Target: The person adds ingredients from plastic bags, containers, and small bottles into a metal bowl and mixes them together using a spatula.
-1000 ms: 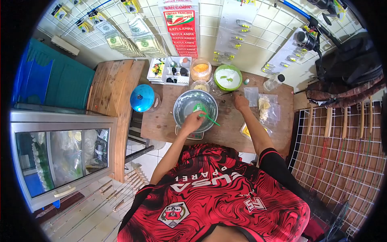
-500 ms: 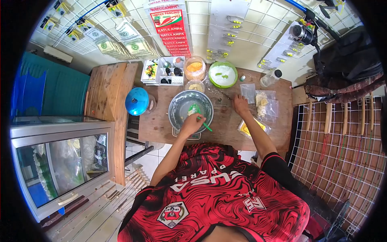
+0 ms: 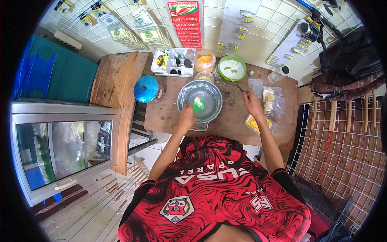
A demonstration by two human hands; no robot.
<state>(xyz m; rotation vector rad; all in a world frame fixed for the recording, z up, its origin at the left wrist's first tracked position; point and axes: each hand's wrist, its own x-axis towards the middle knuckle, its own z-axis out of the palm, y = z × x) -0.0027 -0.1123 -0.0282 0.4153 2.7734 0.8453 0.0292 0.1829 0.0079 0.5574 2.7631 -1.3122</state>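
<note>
A grey bowl point(image 3: 217, 93) with pale residue on its walls stands on a kitchen scale point(image 3: 200, 127). My left hand point(image 3: 186, 117) is closed at the bowl's near left rim, on a green spatula point(image 3: 199, 105) whose blade carries a whitish lump inside the bowl. The spatula's handle is hidden by the fingers. My right hand point(image 3: 252, 103) pinches a thin dark stick-like utensil point(image 3: 238, 86); its tip points toward a green bowl point(image 3: 244, 71) of white powder, and its exact kind is too small to make out.
Behind the grey bowl stand an orange-filled jar point(image 3: 205, 60), a small tub point(image 3: 204, 76) and a divided white box point(image 3: 185, 56). A blue-lidded container point(image 3: 146, 89) is left. Plastic bags point(image 3: 273, 101), a yellow-filled tray point(image 3: 254, 123) and a clear jar point(image 3: 278, 75) are right.
My left hand has shifted from the bowl's near side to its left rim, turning the spatula. My right hand has swung the dark utensil up toward the green bowl. The view has shifted slightly.
</note>
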